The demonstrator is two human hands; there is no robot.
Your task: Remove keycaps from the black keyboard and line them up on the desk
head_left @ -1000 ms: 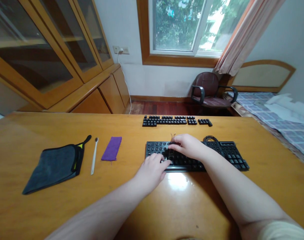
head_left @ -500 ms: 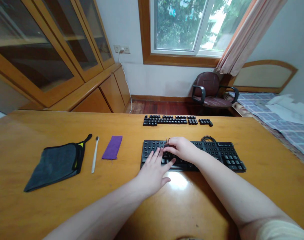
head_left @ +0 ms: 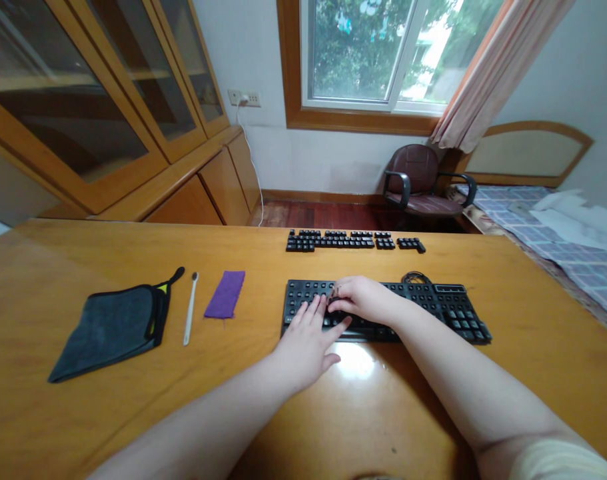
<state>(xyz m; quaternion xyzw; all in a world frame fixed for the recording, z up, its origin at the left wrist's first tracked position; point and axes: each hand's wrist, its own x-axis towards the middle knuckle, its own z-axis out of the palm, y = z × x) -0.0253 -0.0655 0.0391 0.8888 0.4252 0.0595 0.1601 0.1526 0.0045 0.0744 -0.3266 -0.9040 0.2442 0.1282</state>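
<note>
A black keyboard [head_left: 436, 307] lies on the desk, with many of its keycaps off and the right-hand number keys still on. My left hand [head_left: 306, 343] rests with spread fingers on its front left part, holding nothing. Just beyond those fingers, my right hand [head_left: 366, 298] is closed in a pinch over the left-middle keys. In the pinch is a small dark keycap puller [head_left: 334, 292] with thin brownish prongs, mostly hidden by the fingers. Removed black keycaps [head_left: 343, 243] stand in rows along the desk's far edge.
Left on the wooden desk [head_left: 183, 407] are a folded grey cloth [head_left: 110, 330], a white-handled brush [head_left: 190, 313] and a purple cloth [head_left: 225, 295]. A coiled cable [head_left: 416, 277] lies behind the keyboard. Beyond the desk stands a chair [head_left: 418, 177].
My right hand has dipped slightly and tilted the puller, so its prongs show less above the fingers. My left hand stays in place.
</note>
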